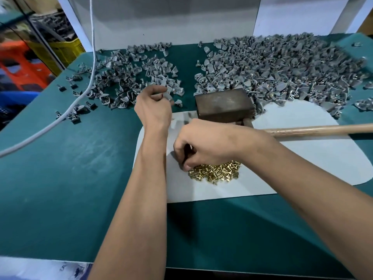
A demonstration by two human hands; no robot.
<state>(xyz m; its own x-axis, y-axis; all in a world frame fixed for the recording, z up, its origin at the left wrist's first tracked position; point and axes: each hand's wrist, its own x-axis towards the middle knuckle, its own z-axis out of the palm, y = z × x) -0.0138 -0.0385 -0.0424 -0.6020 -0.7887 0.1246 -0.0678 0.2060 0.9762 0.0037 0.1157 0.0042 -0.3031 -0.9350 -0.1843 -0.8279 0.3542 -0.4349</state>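
My left hand [153,106] reaches to the near edge of the left pile of grey metal parts [129,77] and pinches one grey part [167,95] in its fingertips. My right hand [203,144] is curled at the left edge of a heap of small brass rivets [218,172] on a white sheet [292,158]; its fingertips pinch down there, and what they hold is hidden. A dark metal block [224,106] stands just beyond my right hand.
A much larger pile of grey parts [282,67] covers the right rear of the green table [70,168]. A wooden handle [323,129] lies across the sheet from the right. A white cable [88,81] hangs down on the left. White board [171,19] stands behind.
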